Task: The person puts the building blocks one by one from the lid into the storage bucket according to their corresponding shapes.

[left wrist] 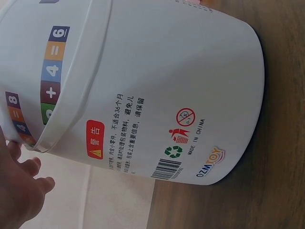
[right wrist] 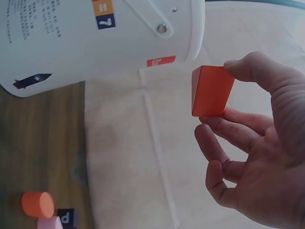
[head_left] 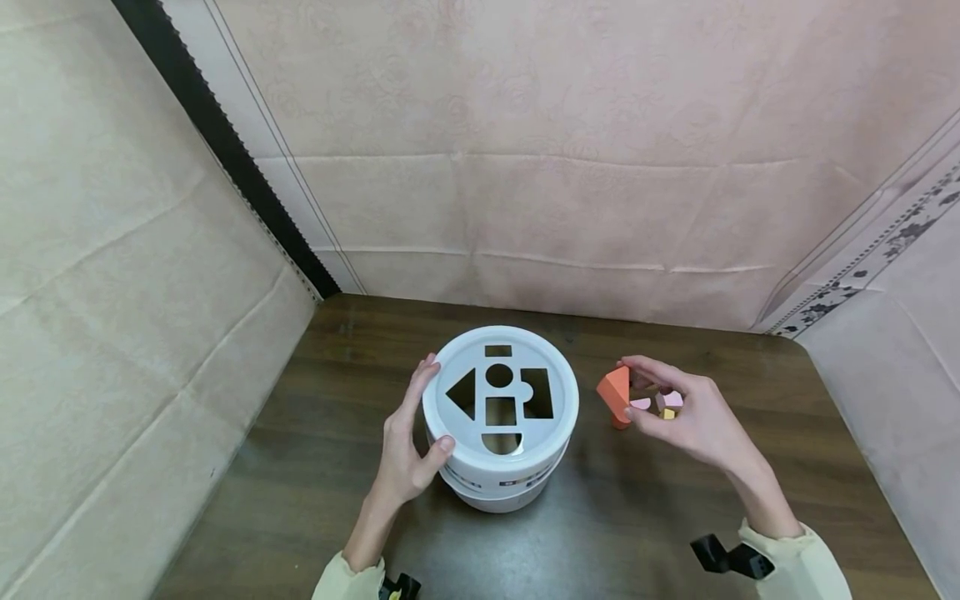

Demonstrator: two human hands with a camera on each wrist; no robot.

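Note:
A white shape-sorter bucket (head_left: 498, 483) stands upright on the table, its pale lid (head_left: 453, 358) cut with a triangle, circles, squares and other holes. My left hand (head_left: 408, 450) rests against the lid's left rim, thumb and fingers spread along it. In the left wrist view, those fingertips (left wrist: 33, 167) lie by the bucket's upper edge. To the bucket's right, my right hand (head_left: 686, 412) pinches an orange triangular block (head_left: 615, 390) between thumb and fingers. That block (right wrist: 212, 91) hangs above the table, apart from the bucket.
Below the right hand lie an orange cylinder (right wrist: 37, 204), pink blocks (head_left: 670, 401), a yellow block (head_left: 667, 414) and a dark block (right wrist: 67, 218) with a letter. Cloth walls (head_left: 525, 208) enclose the back and sides of the wooden table (head_left: 300, 500).

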